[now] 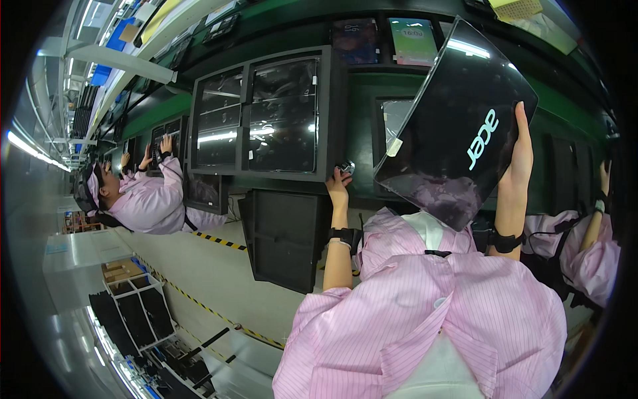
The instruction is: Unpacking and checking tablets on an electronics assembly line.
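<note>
One dark panel (452, 113), pale lettering on its face, is held up tilted over the bench (369, 86), lower corner close to the person's chest. Right hand (521, 153) has it by the right edge: thumb laid up along the border, other fingers out of sight, grip closed on the panel. Right forearm stands near vertical, black band (507, 241) at the wrist.

Left hand (339, 184) is low at the bench edge, well apart from the panel; arm points straight up, fingers partly curled, touching a small shiny object (346, 167). Can't tell if pinched or only touched. Dark wristband (346, 235) on that side too.

Just left of that hand: black tray (324, 126) holding glossy dark screens (284, 133). Far side: green-lit screen (413, 43) beside a darker one (355, 43). Below the tray, black bin (279, 233). Co-workers in pink, left (149, 199) and right (599, 256).
</note>
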Demonstrator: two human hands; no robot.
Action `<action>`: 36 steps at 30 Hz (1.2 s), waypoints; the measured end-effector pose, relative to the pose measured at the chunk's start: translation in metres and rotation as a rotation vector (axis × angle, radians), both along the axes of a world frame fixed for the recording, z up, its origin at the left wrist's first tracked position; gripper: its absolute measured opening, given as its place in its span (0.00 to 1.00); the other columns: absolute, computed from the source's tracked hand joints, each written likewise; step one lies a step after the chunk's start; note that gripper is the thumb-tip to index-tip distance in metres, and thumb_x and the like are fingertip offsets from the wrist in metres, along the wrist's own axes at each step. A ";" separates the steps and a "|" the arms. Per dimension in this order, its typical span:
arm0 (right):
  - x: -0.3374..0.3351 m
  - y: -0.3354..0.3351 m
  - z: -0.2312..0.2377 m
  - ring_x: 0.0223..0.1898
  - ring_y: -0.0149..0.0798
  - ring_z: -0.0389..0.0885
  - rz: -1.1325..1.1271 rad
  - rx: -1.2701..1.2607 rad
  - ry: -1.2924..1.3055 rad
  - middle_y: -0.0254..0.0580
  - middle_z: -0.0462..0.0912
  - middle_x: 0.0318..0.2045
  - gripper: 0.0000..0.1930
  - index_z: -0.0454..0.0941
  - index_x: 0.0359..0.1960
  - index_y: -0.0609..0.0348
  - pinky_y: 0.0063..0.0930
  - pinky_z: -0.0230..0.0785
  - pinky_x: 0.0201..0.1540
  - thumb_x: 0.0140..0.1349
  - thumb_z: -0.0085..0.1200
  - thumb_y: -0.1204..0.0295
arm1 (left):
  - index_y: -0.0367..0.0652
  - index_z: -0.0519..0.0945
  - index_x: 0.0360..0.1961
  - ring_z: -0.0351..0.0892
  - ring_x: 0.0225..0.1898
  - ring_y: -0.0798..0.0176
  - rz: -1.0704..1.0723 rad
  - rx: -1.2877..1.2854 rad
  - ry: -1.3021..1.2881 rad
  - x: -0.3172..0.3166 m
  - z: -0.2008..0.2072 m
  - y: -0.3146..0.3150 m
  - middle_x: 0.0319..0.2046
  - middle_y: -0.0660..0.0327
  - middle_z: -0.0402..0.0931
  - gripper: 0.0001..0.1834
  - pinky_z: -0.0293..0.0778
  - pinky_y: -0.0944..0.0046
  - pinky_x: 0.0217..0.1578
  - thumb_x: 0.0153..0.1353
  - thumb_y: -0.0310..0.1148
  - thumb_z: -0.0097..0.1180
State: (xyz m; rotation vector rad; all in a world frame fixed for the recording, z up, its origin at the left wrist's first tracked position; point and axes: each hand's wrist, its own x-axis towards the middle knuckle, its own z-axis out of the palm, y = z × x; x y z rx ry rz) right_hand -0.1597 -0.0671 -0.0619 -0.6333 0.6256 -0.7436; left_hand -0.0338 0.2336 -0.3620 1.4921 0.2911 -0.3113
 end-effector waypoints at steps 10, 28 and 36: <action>-0.003 -0.008 -0.010 0.33 0.31 0.82 0.169 0.038 -0.005 0.37 0.82 0.36 0.14 0.77 0.42 0.60 0.23 0.74 0.39 0.64 0.51 0.61 | 0.31 0.69 0.48 0.79 0.39 0.62 -0.021 -0.014 -0.160 -0.003 0.004 0.000 0.42 0.52 0.74 0.24 0.75 0.63 0.42 0.66 0.45 0.47; -0.016 0.021 0.048 0.39 0.23 0.72 0.364 -0.171 0.334 0.34 0.77 0.38 0.21 0.75 0.40 0.66 0.19 0.65 0.41 0.61 0.54 0.56 | 0.29 0.74 0.36 0.68 0.29 0.72 -0.610 -0.335 -0.116 -0.060 0.263 -0.002 0.28 0.63 0.71 0.15 0.64 0.72 0.32 0.67 0.32 0.41; -0.035 -0.045 -0.041 0.38 0.28 0.79 0.421 0.236 0.294 0.36 0.82 0.38 0.21 0.79 0.40 0.59 0.22 0.71 0.43 0.60 0.54 0.52 | 0.29 0.73 0.47 0.75 0.37 0.65 -1.020 -0.224 0.110 -0.054 0.228 -0.039 0.34 0.56 0.77 0.19 0.69 0.67 0.43 0.68 0.37 0.43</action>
